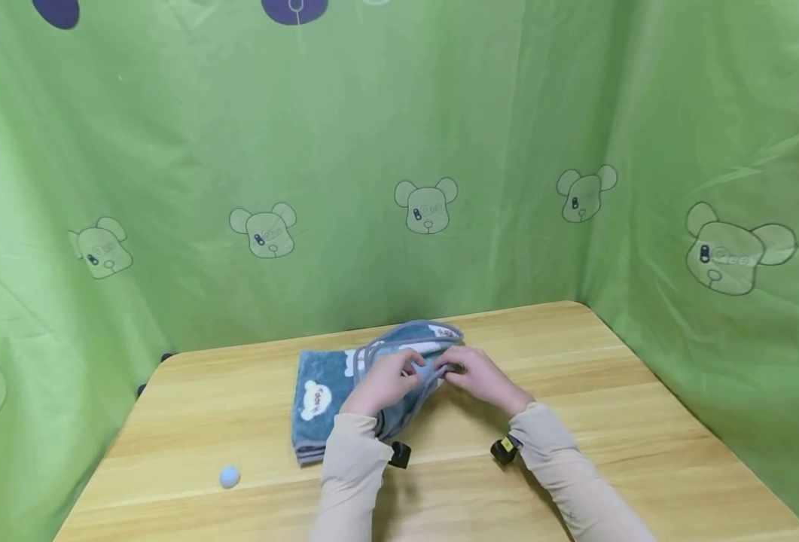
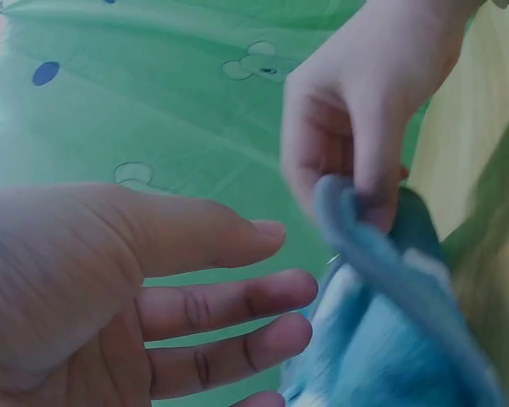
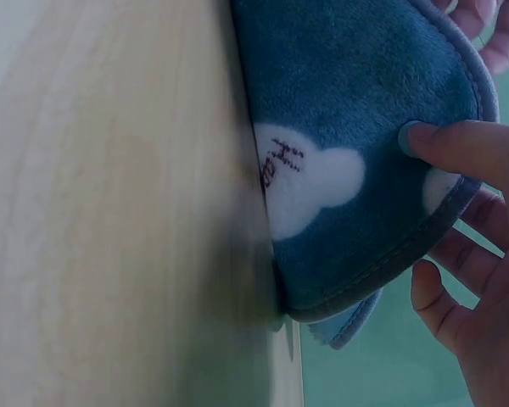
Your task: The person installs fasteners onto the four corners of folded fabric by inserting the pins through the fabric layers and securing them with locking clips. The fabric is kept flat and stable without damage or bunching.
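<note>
A teal towel [image 1: 318, 414] with grey edging and white bear-head patches lies folded on the table, its right part lifted into a loose fold. My right hand [image 1: 483, 375] pinches the lifted edge; in the right wrist view the thumb [image 3: 454, 151] presses the front face while other fingers pass behind. Over the towel's middle is my left hand [image 1: 387, 380]. Seen from the left wrist, this left hand [image 2: 153, 280] has thumb and fingers extended and apart, close to the raised cloth [image 2: 382, 314], with nothing between them.
A small light-blue ball [image 1: 230, 476] sits on the wooden table [image 1: 189, 421], left of the towel. Green curtains [image 1: 345, 263] with bear prints hang behind the table and on both sides. A black wrist camera [image 1: 504, 449] is strapped below the right hand.
</note>
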`<control>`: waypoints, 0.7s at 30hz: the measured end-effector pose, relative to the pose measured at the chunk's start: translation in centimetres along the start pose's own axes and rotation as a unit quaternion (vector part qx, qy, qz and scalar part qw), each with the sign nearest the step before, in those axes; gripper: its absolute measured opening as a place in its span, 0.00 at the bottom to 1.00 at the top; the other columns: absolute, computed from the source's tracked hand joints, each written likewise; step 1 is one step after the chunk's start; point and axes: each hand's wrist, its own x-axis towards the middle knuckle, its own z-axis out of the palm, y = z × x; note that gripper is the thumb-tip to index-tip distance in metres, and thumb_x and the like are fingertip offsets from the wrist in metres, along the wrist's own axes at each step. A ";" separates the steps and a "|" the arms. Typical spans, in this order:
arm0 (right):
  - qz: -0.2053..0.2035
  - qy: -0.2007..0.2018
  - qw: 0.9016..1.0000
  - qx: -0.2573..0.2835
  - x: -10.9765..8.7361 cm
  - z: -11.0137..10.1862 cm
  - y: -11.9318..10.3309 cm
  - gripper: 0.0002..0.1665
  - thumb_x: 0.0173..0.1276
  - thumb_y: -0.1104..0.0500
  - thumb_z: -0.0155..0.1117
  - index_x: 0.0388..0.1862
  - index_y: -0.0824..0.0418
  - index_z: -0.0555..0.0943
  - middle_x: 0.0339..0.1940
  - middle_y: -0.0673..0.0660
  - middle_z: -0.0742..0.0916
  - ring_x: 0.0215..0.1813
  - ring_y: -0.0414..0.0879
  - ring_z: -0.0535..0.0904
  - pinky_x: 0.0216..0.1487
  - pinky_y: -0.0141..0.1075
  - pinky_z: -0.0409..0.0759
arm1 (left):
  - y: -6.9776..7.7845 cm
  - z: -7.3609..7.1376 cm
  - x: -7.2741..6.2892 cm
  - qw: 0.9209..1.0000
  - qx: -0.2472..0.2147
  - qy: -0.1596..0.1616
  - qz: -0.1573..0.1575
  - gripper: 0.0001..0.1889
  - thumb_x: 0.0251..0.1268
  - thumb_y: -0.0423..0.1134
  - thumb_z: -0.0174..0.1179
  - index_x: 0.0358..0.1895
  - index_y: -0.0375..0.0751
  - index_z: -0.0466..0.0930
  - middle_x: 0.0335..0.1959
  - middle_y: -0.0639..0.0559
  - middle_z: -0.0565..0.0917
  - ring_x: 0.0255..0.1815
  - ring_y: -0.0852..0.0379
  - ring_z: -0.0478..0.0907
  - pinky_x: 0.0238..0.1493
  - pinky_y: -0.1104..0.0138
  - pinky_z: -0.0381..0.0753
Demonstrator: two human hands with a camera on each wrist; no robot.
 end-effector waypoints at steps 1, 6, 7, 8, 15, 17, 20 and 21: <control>0.000 -0.003 1.000 -0.002 0.0 0.0 0.0 0.12 0.58 0.68 0.68 0.41 0.58 0.86 0.40 0.53 0.89 0.44 0.47 0.84 0.50 0.41 0.82 | -0.2 -0.3 -0.2 1.000 0.004 0.005 0.000 0.12 0.68 0.35 0.58 0.52 0.39 0.78 0.41 0.43 0.86 0.41 0.51 0.83 0.39 0.64 0.80; 0.001 -0.004 1.000 -0.004 0.0 0.2 0.0 0.12 0.58 0.68 0.68 0.41 0.59 0.85 0.41 0.53 0.89 0.44 0.47 0.84 0.51 0.44 0.81 | -1.0 -2.2 -1.7 1.000 0.021 0.018 -0.007 0.12 0.68 0.36 0.58 0.52 0.39 0.78 0.41 0.43 0.86 0.41 0.51 0.83 0.39 0.63 0.80; 0.002 -0.005 1.000 -0.006 0.0 0.3 0.0 0.12 0.58 0.68 0.68 0.41 0.59 0.85 0.40 0.52 0.89 0.44 0.47 0.83 0.51 0.44 0.81 | -1.2 -2.6 -2.1 0.999 0.029 0.021 -0.007 0.12 0.68 0.36 0.58 0.51 0.39 0.78 0.41 0.44 0.86 0.41 0.51 0.83 0.39 0.63 0.80; 0.001 -0.006 1.000 -0.007 0.1 0.3 0.0 0.12 0.58 0.68 0.68 0.41 0.59 0.85 0.40 0.52 0.89 0.44 0.47 0.83 0.51 0.44 0.81 | -1.4 -3.2 -2.5 0.999 0.037 0.025 -0.007 0.11 0.67 0.36 0.58 0.51 0.39 0.78 0.40 0.44 0.86 0.41 0.51 0.83 0.39 0.62 0.80; 0.010 -0.016 1.000 -0.001 0.2 0.4 -0.3 0.12 0.59 0.67 0.68 0.42 0.60 0.85 0.41 0.53 0.89 0.45 0.48 0.83 0.52 0.44 0.81 | -4.1 -7.2 -6.5 0.993 0.101 0.057 -0.016 0.08 0.61 0.33 0.63 0.43 0.40 0.80 0.32 0.48 0.85 0.33 0.56 0.80 0.35 0.65 0.79; 0.014 -0.018 1.000 0.000 0.2 0.4 -0.4 0.12 0.59 0.67 0.67 0.43 0.60 0.85 0.42 0.53 0.89 0.46 0.48 0.83 0.53 0.44 0.81 | -5.2 -8.3 -8.0 0.991 0.119 0.047 -0.029 0.08 0.60 0.33 0.63 0.43 0.40 0.80 0.31 0.49 0.83 0.32 0.57 0.78 0.34 0.65 0.78; 0.020 -0.023 1.000 0.001 0.2 0.4 -0.5 0.12 0.59 0.67 0.67 0.43 0.60 0.85 0.42 0.53 0.89 0.46 0.48 0.83 0.53 0.45 0.81 | -7.1 -9.5 -10.8 0.988 0.142 0.033 -0.050 0.08 0.59 0.33 0.63 0.41 0.38 0.81 0.32 0.48 0.82 0.34 0.56 0.77 0.36 0.62 0.78; 0.021 -0.024 0.999 0.000 0.2 0.4 -0.5 0.12 0.59 0.67 0.67 0.43 0.60 0.85 0.42 0.53 0.89 0.46 0.49 0.83 0.53 0.45 0.80 | -7.7 -9.8 -11.7 0.987 0.147 0.029 -0.060 0.08 0.59 0.32 0.63 0.41 0.38 0.81 0.33 0.47 0.82 0.35 0.55 0.77 0.37 0.60 0.78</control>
